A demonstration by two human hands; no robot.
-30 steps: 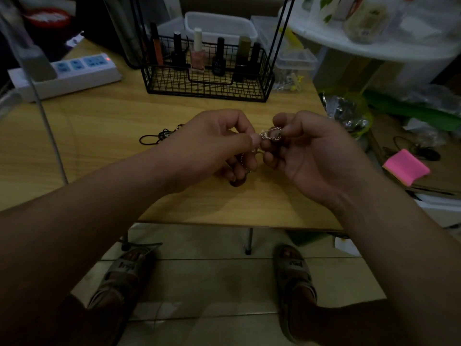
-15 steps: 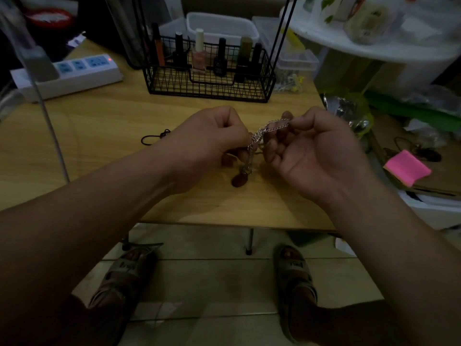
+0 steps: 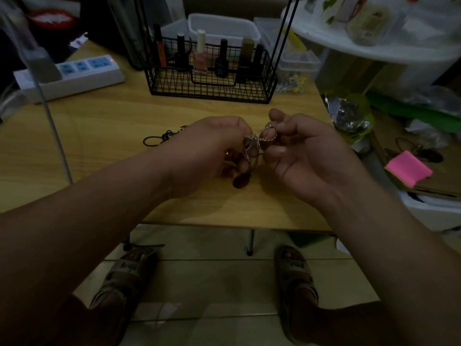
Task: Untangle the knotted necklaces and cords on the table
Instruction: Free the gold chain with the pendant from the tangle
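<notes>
**Q:** What is shown at the centre, and how is it held?

**A:** A silver chain (image 3: 252, 143) is shown lifted just above the counter (image 3: 112, 136), near its front edge. It is pinched in the curled fingers of the left hand (image 3: 212, 148). On the other side it is gripped between thumb and forefinger of the right hand (image 3: 304, 156). A short loop is stretched between the two hands. A dark oval pendant (image 3: 241, 182) is hung below them.

**Q:** How is the step in hand best done?

**A:** The knot is judged to be in the course of being loosened. Slack should be fed toward the crossing rather than pulled away from it, since tension would tighten fine links. One strand should be held steady while a single loop is teased wider. The pendant's weight is best supported so that the chain is not dragged taut.

**Q:** What cannot be made out?

**A:** The crossing itself is partly covered by the left fingertips, and the links are blurred in the dim light. The number of strands cannot be counted. Whether the pendant touches the counter cannot be told. A black cord (image 3: 159, 138) is seen lying behind the left hand, its near end hidden by it. Beyond it a wire basket (image 3: 212, 83) of small bottles is set.
</notes>
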